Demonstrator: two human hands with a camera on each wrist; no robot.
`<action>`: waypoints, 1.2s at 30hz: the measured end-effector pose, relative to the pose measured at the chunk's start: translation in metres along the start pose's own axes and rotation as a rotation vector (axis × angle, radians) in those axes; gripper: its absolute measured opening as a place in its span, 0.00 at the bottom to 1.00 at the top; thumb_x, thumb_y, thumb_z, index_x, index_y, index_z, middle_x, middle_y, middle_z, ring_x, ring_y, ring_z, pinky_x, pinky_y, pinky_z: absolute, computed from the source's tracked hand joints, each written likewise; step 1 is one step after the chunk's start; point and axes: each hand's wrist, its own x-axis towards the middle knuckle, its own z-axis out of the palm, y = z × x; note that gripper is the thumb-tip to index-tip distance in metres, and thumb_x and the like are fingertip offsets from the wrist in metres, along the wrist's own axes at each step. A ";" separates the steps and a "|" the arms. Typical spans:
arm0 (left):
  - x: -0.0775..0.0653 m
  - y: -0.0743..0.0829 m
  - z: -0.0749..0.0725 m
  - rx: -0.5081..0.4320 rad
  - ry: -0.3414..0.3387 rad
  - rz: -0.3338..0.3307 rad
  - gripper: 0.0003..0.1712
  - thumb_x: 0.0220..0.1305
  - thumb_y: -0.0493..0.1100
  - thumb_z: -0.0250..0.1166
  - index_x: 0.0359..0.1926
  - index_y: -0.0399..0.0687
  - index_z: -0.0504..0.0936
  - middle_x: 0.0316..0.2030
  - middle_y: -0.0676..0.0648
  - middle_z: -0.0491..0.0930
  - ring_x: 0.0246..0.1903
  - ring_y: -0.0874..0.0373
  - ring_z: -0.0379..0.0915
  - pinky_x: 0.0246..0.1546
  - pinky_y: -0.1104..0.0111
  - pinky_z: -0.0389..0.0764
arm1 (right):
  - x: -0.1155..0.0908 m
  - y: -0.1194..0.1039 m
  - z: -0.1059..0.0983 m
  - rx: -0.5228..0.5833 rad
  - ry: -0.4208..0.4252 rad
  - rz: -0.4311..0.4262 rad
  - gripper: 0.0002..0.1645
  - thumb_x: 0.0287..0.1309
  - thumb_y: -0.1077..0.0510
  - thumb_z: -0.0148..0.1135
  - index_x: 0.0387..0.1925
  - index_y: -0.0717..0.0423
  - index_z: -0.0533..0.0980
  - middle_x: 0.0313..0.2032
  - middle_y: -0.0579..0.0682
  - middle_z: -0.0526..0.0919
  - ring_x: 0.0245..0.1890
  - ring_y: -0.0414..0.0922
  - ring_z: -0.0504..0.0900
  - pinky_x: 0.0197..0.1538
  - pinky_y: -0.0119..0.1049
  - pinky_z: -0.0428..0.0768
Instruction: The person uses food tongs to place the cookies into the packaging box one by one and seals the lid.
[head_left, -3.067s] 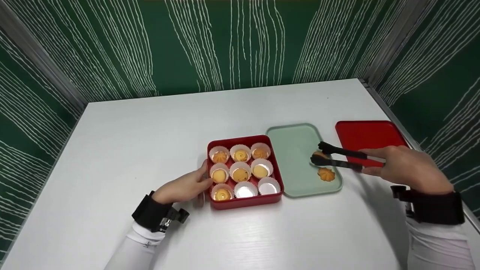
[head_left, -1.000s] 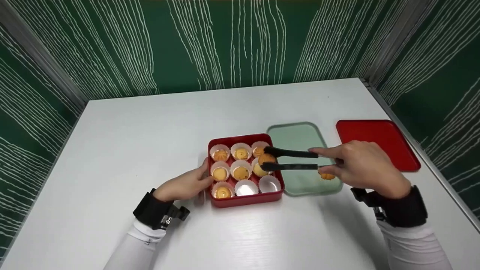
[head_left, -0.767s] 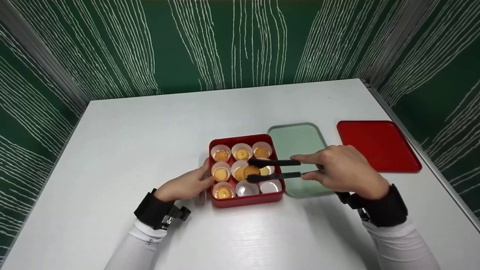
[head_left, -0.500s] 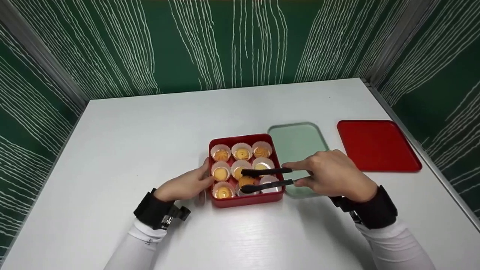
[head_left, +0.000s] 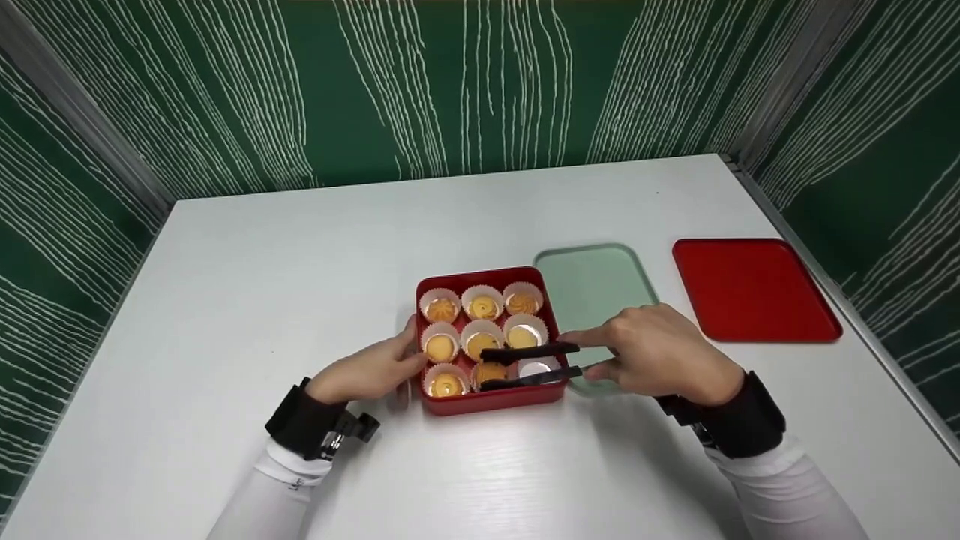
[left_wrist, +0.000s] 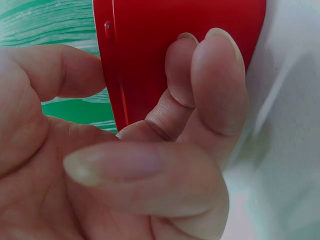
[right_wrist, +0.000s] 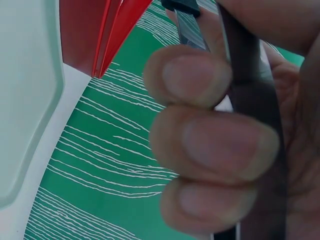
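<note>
My right hand (head_left: 660,352) grips a pair of black-tipped tongs (head_left: 531,352). The tong tips reach down into the front row of a red square box (head_left: 495,405), on either side of a brown cookie (head_left: 491,371) at the front middle paper cup. To its right, a white paper cup (head_left: 535,367) has no cookie in it. The other cups hold cookies, one each. At the box's left side, my left hand (head_left: 371,371) holds the wall. In the left wrist view its thumb meets the rim and curled fingers (left_wrist: 220,85) lie against the outer red wall.
A pale green tray (head_left: 592,277) sits right beside the box, partly hidden by my right hand and the tongs. Farther right lies a flat red tray (head_left: 757,292). All stand on a white table (head_left: 315,262) with green patterned panels behind and at the sides.
The tongs picked the brown cookie off the green tray, carried it left over the box, then down toward me to the front middle cup. My left hand has stayed at the box.
</note>
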 end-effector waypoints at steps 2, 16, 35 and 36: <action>0.000 0.000 0.000 -0.002 0.003 0.003 0.44 0.84 0.44 0.47 0.82 0.35 0.30 0.39 0.43 0.83 0.24 0.53 0.81 0.34 0.61 0.80 | 0.000 0.000 0.000 -0.002 -0.015 0.009 0.30 0.50 0.51 0.83 0.58 0.39 0.87 0.11 0.34 0.62 0.16 0.36 0.63 0.21 0.34 0.64; -0.001 -0.001 0.000 0.005 0.007 0.011 0.44 0.84 0.44 0.48 0.83 0.38 0.31 0.60 0.34 0.78 0.26 0.49 0.82 0.38 0.59 0.82 | -0.009 0.003 -0.022 0.033 -0.016 0.050 0.32 0.53 0.51 0.83 0.61 0.44 0.85 0.15 0.36 0.72 0.17 0.37 0.67 0.21 0.34 0.70; 0.001 -0.002 -0.001 -0.012 -0.002 -0.004 0.44 0.84 0.44 0.48 0.83 0.36 0.31 0.39 0.44 0.85 0.24 0.49 0.81 0.31 0.60 0.80 | -0.093 0.080 -0.054 0.059 -0.094 0.425 0.39 0.61 0.48 0.76 0.72 0.48 0.75 0.25 0.39 0.81 0.25 0.42 0.74 0.28 0.39 0.70; 0.001 -0.001 -0.001 -0.011 -0.003 -0.006 0.44 0.84 0.44 0.48 0.83 0.36 0.30 0.36 0.44 0.85 0.24 0.49 0.81 0.31 0.60 0.80 | -0.098 0.084 -0.052 0.055 -0.107 0.439 0.40 0.61 0.47 0.75 0.73 0.48 0.75 0.26 0.40 0.82 0.26 0.43 0.75 0.28 0.39 0.70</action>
